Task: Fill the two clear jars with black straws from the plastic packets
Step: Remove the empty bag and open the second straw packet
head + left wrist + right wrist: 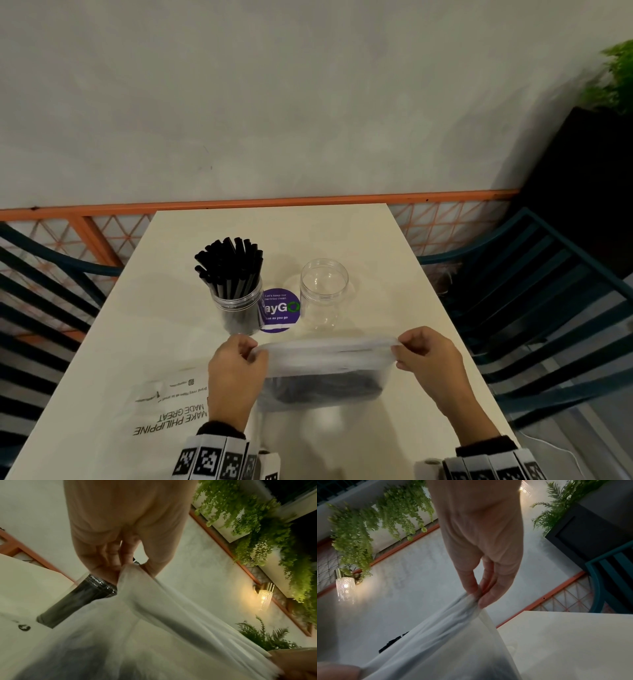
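A frosted plastic packet with black straws dimly visible inside is held up over the near middle of the table. My left hand pinches its top left corner, and my right hand pinches the top right corner, stretching the top edge between them. The wrist views show each pinch on the packet. Behind it, a clear jar packed with upright black straws stands on the left. An empty clear jar stands on the right.
A purple round sticker lies on the cream table between the jars. A flat printed plastic bag lies at the near left. Dark slatted chairs flank both sides. A grey wall is close behind.
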Available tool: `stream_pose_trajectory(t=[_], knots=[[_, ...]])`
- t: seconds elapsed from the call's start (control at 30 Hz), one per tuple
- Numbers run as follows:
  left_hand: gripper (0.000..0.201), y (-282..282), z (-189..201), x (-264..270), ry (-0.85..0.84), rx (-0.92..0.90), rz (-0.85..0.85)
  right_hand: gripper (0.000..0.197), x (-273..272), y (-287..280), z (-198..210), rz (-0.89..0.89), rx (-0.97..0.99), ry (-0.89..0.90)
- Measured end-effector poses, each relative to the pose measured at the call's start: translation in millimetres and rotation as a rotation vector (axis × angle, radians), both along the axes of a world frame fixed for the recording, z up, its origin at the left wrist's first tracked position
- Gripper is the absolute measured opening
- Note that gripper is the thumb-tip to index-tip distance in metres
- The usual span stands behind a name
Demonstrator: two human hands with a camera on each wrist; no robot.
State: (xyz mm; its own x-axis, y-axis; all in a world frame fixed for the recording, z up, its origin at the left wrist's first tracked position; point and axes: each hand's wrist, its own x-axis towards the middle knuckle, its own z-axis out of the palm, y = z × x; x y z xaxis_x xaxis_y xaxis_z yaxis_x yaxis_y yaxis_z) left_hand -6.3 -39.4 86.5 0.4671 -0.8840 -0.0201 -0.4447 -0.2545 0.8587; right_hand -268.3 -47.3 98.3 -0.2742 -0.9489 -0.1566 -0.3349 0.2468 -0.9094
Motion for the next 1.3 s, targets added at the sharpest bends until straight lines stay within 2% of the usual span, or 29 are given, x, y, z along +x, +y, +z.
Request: stream_pose_trajectory(t=[0.1,0.2,0.27,0.3,0.4,0.43,0.53,0.6,0.7,0.73,0.8,0.87,0.93,1.0,1.03,1.1,1.2,1.3], knots=[[0.010,-0.6,-3.2,4.1,0.070,0.067,-0.054,0.008,2.4,0.4,-1.3,0.049,0.091,-0.102],[0.016,-1.7,-2.4,7.5,0.373,0.158,-0.151,0.015,1.9,2.0,-2.5,0.104,0.206,-0.302],[0.013,-1.7,-0.5,6.3,0.561,0.242,-0.187,0.018,1.2,2.1,-2.2,0.121,0.282,-0.472],[0.012,-2.2,0.0,6.1,0.651,0.284,-0.197,0.017,-0.8,0.3,-3.2,0.113,0.324,-0.559],[0.027,-2.3,-1.8,9.1,0.955,0.362,-0.216,0.009,-10.2,-5.3,-1.5,0.069,0.441,-0.821],[0.031,-2.1,-1.0,10.8,1.058,0.374,-0.217,0.012,-14.8,-6.9,-1.5,0.054,0.470,-0.896],[0.029,0.8,1.5,11.9,1.280,0.388,-0.223,0.053,-26.6,-7.7,-3.0,0.028,0.483,-1.007],[0.030,0.8,4.0,8.4,1.313,0.375,-0.265,0.035,-26.6,-6.2,-1.1,0.019,0.485,-1.040],[0.027,2.7,11.7,0.6,1.285,0.327,-0.314,0.036,-24.2,-4.5,0.2,0.074,0.456,-1.032],[0.032,3.5,13.0,0.3,1.296,0.287,-0.333,0.034,-22.2,-2.8,3.7,0.089,0.420,-1.044],[0.077,2.7,10.5,3.6,1.227,0.218,-0.353,0.034,-23.8,-0.5,6.8,0.099,0.336,-1.079],[0.087,3.0,7.6,2.5,1.049,0.178,-0.373,0.059,-25.3,0.8,7.1,0.132,0.292,-0.967],[0.079,4.1,10.2,-6.0,0.829,0.173,-0.322,0.064,-20.3,1.6,4.1,0.185,0.262,-0.639],[0.066,3.3,3.3,-12.5,0.532,0.158,-0.262,0.058,-11.2,0.2,1.2,0.157,0.215,-0.317],[0.060,3.1,-0.3,-14.4,0.380,0.153,-0.253,0.052,-8.3,-0.7,-0.9,0.128,0.190,-0.196],[0.045,1.1,-6.1,-13.9,0.177,0.152,-0.212,0.036,-6.6,-1.6,0.0,0.070,0.159,-0.072],[0.026,-2.6,-11.6,-7.4,0.144,0.185,-0.063,0.014,-12.9,-1.1,0.7,0.015,0.148,0.026],[0.013,-4.3,-15.7,-6.4,0.177,0.235,-0.040,0.009,-13.2,1.4,-2.1,0.055,0.146,0.120]])
